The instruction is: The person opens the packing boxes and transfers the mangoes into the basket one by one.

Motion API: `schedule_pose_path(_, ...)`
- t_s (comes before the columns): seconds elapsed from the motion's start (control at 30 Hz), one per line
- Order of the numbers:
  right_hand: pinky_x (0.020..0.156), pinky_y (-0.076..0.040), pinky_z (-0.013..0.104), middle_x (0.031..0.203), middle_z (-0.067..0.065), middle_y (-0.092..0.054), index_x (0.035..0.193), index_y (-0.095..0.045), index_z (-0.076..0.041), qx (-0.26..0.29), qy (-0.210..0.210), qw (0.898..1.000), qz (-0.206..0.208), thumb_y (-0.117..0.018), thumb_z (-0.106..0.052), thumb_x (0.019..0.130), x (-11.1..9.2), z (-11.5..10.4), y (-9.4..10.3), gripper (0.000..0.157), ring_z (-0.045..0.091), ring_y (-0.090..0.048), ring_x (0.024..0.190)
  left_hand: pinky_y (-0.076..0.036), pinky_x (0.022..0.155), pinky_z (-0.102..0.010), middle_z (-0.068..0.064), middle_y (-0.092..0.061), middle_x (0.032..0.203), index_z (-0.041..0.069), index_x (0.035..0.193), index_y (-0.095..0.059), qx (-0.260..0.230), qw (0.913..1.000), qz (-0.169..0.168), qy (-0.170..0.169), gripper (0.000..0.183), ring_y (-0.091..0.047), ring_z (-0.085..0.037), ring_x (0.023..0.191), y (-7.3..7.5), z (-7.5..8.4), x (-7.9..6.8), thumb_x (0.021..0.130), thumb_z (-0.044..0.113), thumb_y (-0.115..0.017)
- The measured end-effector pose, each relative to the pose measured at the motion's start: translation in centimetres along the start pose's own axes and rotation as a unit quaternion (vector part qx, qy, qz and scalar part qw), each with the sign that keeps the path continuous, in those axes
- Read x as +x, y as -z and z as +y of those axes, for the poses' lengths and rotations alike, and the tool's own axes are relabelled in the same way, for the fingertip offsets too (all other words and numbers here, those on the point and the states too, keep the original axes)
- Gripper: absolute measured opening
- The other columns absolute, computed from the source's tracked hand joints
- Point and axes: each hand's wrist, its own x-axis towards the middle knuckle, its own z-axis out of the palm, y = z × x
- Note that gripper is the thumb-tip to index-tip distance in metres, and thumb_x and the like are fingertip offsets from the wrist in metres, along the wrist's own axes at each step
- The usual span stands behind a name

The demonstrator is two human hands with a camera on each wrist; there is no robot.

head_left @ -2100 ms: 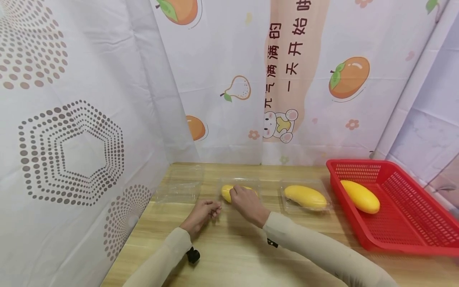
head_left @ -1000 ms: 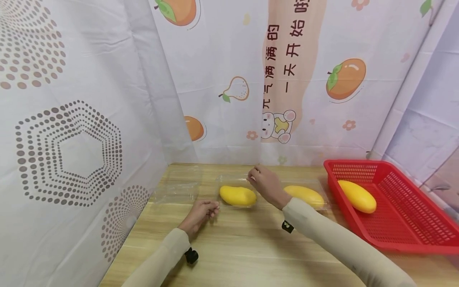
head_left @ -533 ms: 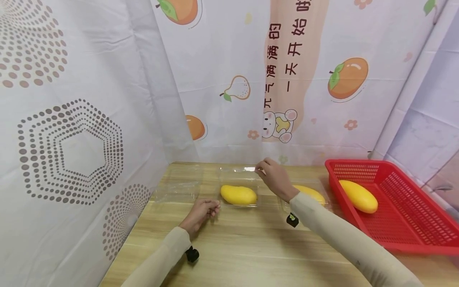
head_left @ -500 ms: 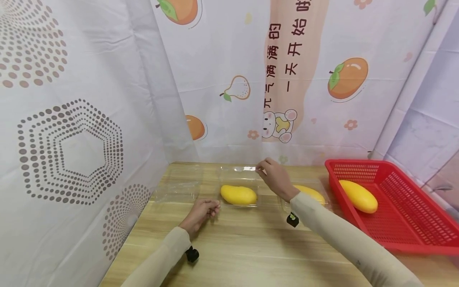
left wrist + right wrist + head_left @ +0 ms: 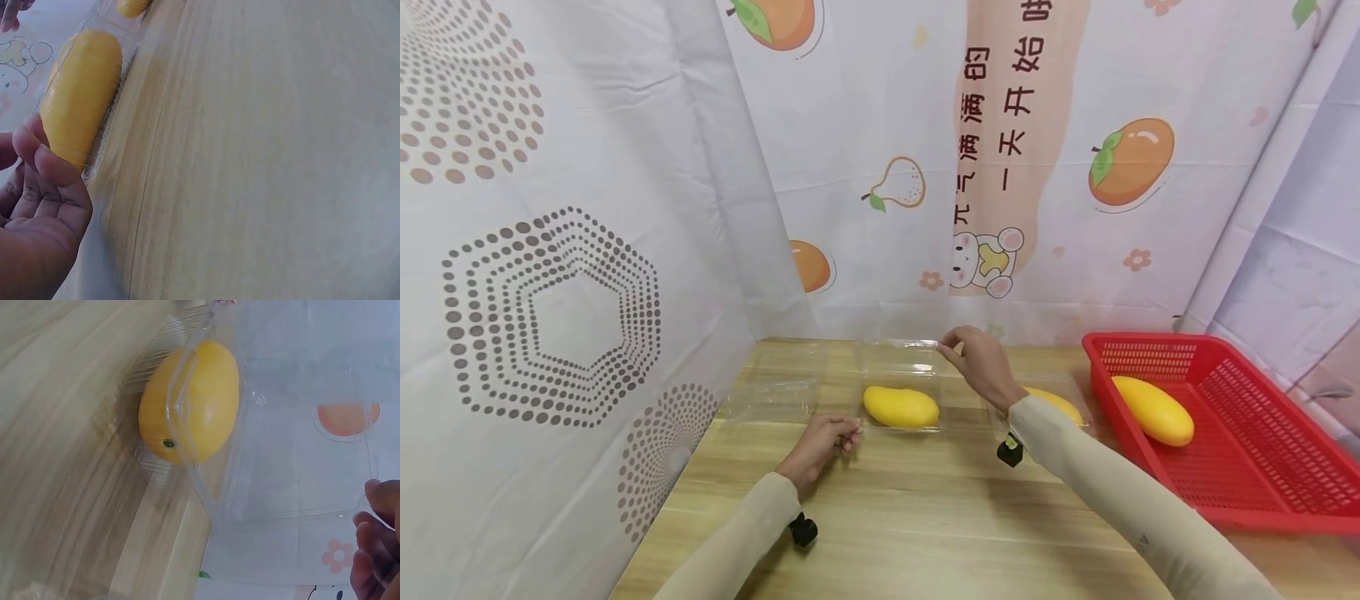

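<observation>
A yellow mango (image 5: 900, 407) lies in the base of a clear plastic clamshell box (image 5: 222, 481) at the middle of the table. Its hinged lid (image 5: 901, 357) stands raised behind the mango. My right hand (image 5: 985, 362) pinches the lid's far right corner between thumb and fingers, as the right wrist view shows. My left hand (image 5: 820, 446) holds the box's front left corner with curled fingertips; in the left wrist view the fingers (image 5: 53, 165) overlap the box end and partly hide it.
A second clear box with a mango (image 5: 1056, 404) sits right, partly behind the right forearm. An opened clear box (image 5: 775, 400) is at left. A red basket (image 5: 1255, 450) holding another mango (image 5: 1153, 411) stands far right. Printed curtains (image 5: 865, 275) border the table's back and left.
My right hand has let go of the mango in the middle box, moved back and right, taken the lid's edge and raised it. The left hand has stayed in place.
</observation>
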Motion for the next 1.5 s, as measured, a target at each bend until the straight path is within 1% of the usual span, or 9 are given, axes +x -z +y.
schedule_pose_path(0.1,0.074,-0.057,0.038,0.096,0.005,-0.075,0.100,-0.076,-0.008,0.011,-0.017,1.000,0.002,-0.074,-0.021,0.097,0.1,0.2,-0.1,0.014,0.020,-0.067,0.081,-0.048,0.065,-0.022,-0.010,-0.070,0.088,-0.015,0.111,-0.066,0.001,1.0000,-0.005,-0.003,0.032,-0.057,-0.011,0.072,0.0,0.1,-0.1,0.102,0.015,-0.063)
schedule_pose_path(0.23,0.073,-0.057,0.039,0.096,0.004,-0.076,0.101,-0.076,-0.009,0.027,-0.040,0.999,0.006,-0.074,-0.024,0.097,0.4,0.5,-0.3,0.016,0.019,-0.067,0.078,-0.048,0.065,-0.022,-0.008,-0.070,0.087,-0.014,0.110,-0.067,-0.002,1.0000,-0.003,0.003,0.031,-0.057,-0.011,0.071,0.1,0.0,-0.1,0.102,0.015,-0.064)
schedule_pose_path(0.37,0.070,-0.056,0.039,0.096,0.004,-0.076,0.100,-0.076,-0.009,0.043,-0.051,0.998,0.013,-0.075,-0.024,0.097,0.7,0.9,-0.4,0.015,0.019,-0.066,0.077,-0.048,0.066,-0.022,-0.007,-0.070,0.086,-0.014,0.110,-0.067,-0.001,1.0000,0.003,0.009,0.032,-0.057,-0.011,0.071,0.1,-0.1,0.0,0.101,0.017,-0.065)
schedule_pose_path(0.6,0.067,-0.055,0.037,0.095,0.004,-0.076,0.100,-0.077,-0.010,0.053,-0.064,0.996,0.023,-0.075,-0.024,0.097,1.4,1.2,-0.6,0.015,0.018,-0.066,0.074,-0.049,0.066,-0.023,-0.009,-0.070,0.088,-0.015,0.111,-0.066,0.002,1.0000,0.000,-0.001,0.036,-0.057,-0.011,0.071,0.1,-0.1,-0.2,0.102,0.019,-0.065)
schedule_pose_path(0.87,0.065,-0.052,0.035,0.097,0.003,-0.075,0.101,-0.074,-0.011,0.076,-0.103,0.992,0.019,-0.075,-0.025,0.097,2.1,1.5,-1.0,0.015,0.019,-0.063,0.075,-0.049,0.065,-0.021,-0.008,-0.071,0.087,-0.015,0.110,-0.067,-0.004,1.0000,0.007,0.002,0.033,-0.058,-0.010,0.071,0.0,0.0,-0.1,0.102,0.017,-0.065)
schedule_pose_path(1.17,0.068,-0.054,0.037,0.097,0.006,-0.075,0.102,-0.074,-0.007,0.088,-0.112,0.990,0.024,-0.075,-0.019,0.097,2.6,2.1,-1.5,0.013,0.021,-0.066,0.077,-0.049,0.065,-0.022,-0.007,-0.071,0.087,-0.014,0.109,-0.067,-0.005,1.0000,0.003,0.001,0.033,-0.058,-0.011,0.071,0.1,-0.2,0.1,0.102,0.018,-0.065)
schedule_pose_path(1.23,0.067,-0.054,0.036,0.096,0.007,-0.075,0.102,-0.074,-0.007,0.093,-0.116,0.989,0.024,-0.074,-0.018,0.097,2.7,2.3,-1.7,0.013,0.021,-0.067,0.075,-0.049,0.065,-0.022,-0.007,-0.071,0.086,-0.014,0.109,-0.067,-0.006,1.0000,0.005,0.001,0.033,-0.058,-0.011,0.071,0.1,-0.2,0.2,0.102,0.018,-0.065)
schedule_pose_path(1.4,0.061,-0.054,0.031,0.095,0.008,-0.076,0.104,-0.074,-0.005,0.106,-0.133,0.985,0.018,-0.074,-0.018,0.097,3.0,2.6,-2.0,0.015,0.019,-0.068,0.071,-0.049,0.064,-0.022,-0.007,-0.070,0.086,-0.015,0.108,-0.067,-0.006,1.0000,0.007,0.000,0.033,-0.058,-0.010,0.071,0.1,-0.3,0.3,0.101,0.017,-0.065)
schedule_pose_path(1.5,0.060,-0.054,0.030,0.095,0.009,-0.076,0.104,-0.074,-0.005,0.111,-0.143,0.983,0.015,-0.075,-0.019,0.097,3.0,2.7,-2.3,0.016,0.019,-0.068,0.070,-0.049,0.064,-0.021,-0.008,-0.071,0.086,-0.015,0.109,-0.067,-0.008,0.9999,0.008,0.001,0.033,-0.059,-0.010,0.070,0.2,-0.4,0.3,0.101,0.017,-0.066)
